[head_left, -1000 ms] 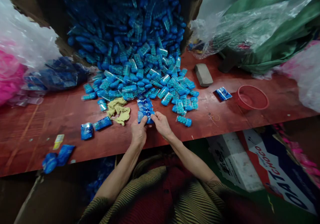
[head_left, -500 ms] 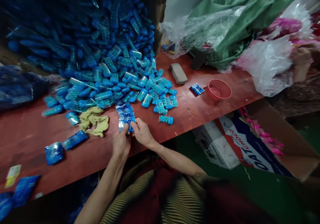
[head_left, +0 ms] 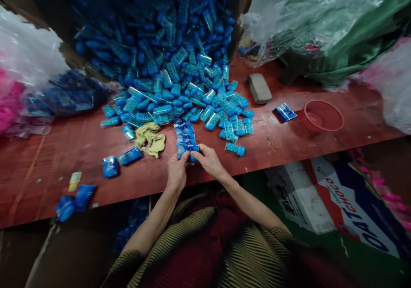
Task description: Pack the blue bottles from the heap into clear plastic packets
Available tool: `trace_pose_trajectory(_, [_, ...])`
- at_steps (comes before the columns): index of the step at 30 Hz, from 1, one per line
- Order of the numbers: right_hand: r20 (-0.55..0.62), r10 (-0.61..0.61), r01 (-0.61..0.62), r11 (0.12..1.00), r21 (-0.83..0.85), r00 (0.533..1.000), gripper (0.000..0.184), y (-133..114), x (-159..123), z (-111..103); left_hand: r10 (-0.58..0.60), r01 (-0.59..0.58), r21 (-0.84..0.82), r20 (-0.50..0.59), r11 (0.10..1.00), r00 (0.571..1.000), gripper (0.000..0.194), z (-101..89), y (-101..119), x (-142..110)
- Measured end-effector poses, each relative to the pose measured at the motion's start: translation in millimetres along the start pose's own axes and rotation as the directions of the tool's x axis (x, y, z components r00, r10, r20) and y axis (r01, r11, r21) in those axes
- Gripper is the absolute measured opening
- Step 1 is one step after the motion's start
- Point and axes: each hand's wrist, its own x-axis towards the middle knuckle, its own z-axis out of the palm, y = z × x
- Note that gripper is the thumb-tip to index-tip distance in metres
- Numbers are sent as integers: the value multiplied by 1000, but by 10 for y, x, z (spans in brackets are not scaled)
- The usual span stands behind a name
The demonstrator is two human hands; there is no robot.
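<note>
At the front of the red table (head_left: 224, 168), my left hand (head_left: 177, 171) and my right hand (head_left: 210, 161) meet over a strip of shiny blue printed wrappers (head_left: 186, 139). Both hands pinch its near end between thumb and fingers, and the rest lies away from me on the table. Just beyond is a large heap of small clear bottles with blue caps and blue beads (head_left: 180, 95). Left of the strip lies a crumpled yellow-green cloth or glove (head_left: 154, 141). A single bottle (head_left: 235, 149) rests to the right of my right hand.
Rightward stand a grey block (head_left: 259, 88), a blue packet (head_left: 284, 112) and a red plastic basket (head_left: 322, 129). Wrapped blue packets (head_left: 110, 166) and a yellow-white label piece (head_left: 74, 181) lie left. A cardboard box (head_left: 247, 1) holds the heap. Printed cartons (head_left: 349, 202) sit below the table.
The view has swung left, so everything appears further right and more of the table's left side shows. Both hands still grip the near end of the wrapper strip.
</note>
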Motion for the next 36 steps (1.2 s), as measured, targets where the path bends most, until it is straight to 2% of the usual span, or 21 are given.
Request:
trace_pose_trajectory(5, [-162, -16, -4, 993, -121, 987, 21, -80, -28, 90, 8, -8, -76, 1, 997, 1000, 23, 72, -20, -2])
trace_pose_trajectory(8, [-228, -29, -12, 984, -178, 973, 23, -90, -22, 116, 41, -45, -80, -42, 996, 998, 18, 138, -45, 32])
trace_pose_trajectory(13, [-207, -64, 2, 958, -286, 976, 27, -62, 1, 105, 104, -101, 29, -120, 994, 987, 17, 158, -123, 75])
trace_pose_trajectory(15, [-177, -74, 23, 961, -275, 981, 30, -47, -3, 102, 98, -97, 14, -130, 995, 987, 18, 155, -118, 66])
trace_pose_trajectory(18, [-130, -25, 1, 984, -179, 991, 31, -59, -13, 74, -47, 44, -83, -37, 996, 998, 20, 140, -46, 33])
trace_pose_trajectory(21, [-41, -54, 44, 973, -226, 998, 36, -137, -8, -56, -210, 223, -83, 144, 971, 967, 20, 81, 46, 7])
trace_pose_trajectory(23, [-31, -124, 101, 909, -405, 992, 40, -206, 14, -220, -265, 278, -51, 179, 959, 948, 18, 18, 81, 2])
trace_pose_trajectory(24, [-79, -160, 96, 846, -524, 984, 40, -236, 34, -320, -286, 297, -43, 161, 954, 944, 16, -15, 87, 2])
trace_pose_trajectory(25, [-158, -201, 55, 765, -642, 967, 35, -259, 61, -425, -303, 311, -44, 131, 949, 944, 16, -46, 89, 3])
trace_pose_trajectory(27, [-310, -249, -112, 587, -802, 918, 25, -275, 130, -621, -335, 340, -61, 78, 938, 939, 20, -95, 84, 5])
trace_pose_trajectory(29, [-358, -220, -239, 430, -871, 907, 24, -257, 202, -754, -361, 366, -85, 67, 927, 930, 24, -122, 82, 2])
trace_pose_trajectory(32, [-323, -175, -265, 288, -920, 930, 23, -216, 248, -796, -392, 398, -113, 76, 910, 917, 26, -141, 94, -16])
trace_pose_trajectory(36, [-128, -110, -103, 204, -973, 986, 26, -224, 173, -728, -425, 434, -128, 88, 892, 901, 24, -175, 116, -41])
